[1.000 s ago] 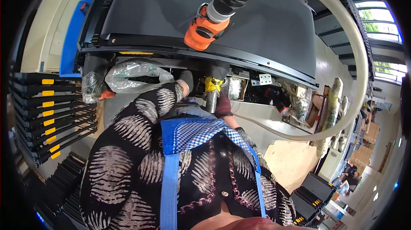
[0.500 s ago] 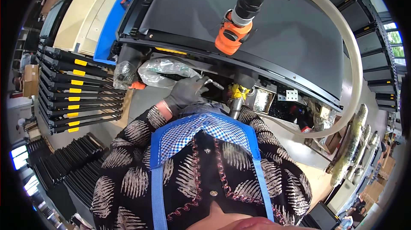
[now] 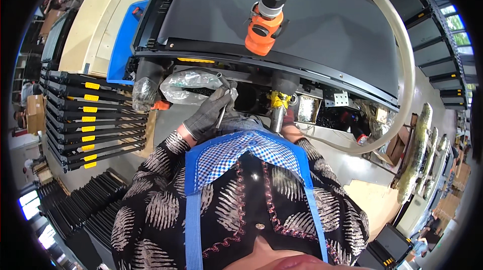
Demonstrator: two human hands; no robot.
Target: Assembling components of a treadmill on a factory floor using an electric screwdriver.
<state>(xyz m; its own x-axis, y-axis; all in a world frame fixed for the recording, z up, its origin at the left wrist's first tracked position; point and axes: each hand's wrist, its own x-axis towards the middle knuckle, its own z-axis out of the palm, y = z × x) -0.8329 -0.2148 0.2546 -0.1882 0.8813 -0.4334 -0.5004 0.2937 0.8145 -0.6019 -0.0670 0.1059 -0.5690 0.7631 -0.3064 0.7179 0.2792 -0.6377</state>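
Gloved left hand closed around metal tool, beside plastic bag

The left hand wears a matt grey knit glove and grips a smooth metal rod. Beside it lies a crinkled, glossy clear plastic bag; the treadmill belt looks matt black rubber.

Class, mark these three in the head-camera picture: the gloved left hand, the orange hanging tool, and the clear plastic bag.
Left hand (image 3: 209, 116): head view, back of the grey glove.
Orange hanging tool (image 3: 262, 31): head view, orange body.
Clear plastic bag (image 3: 191, 85): head view, crumpled middle.
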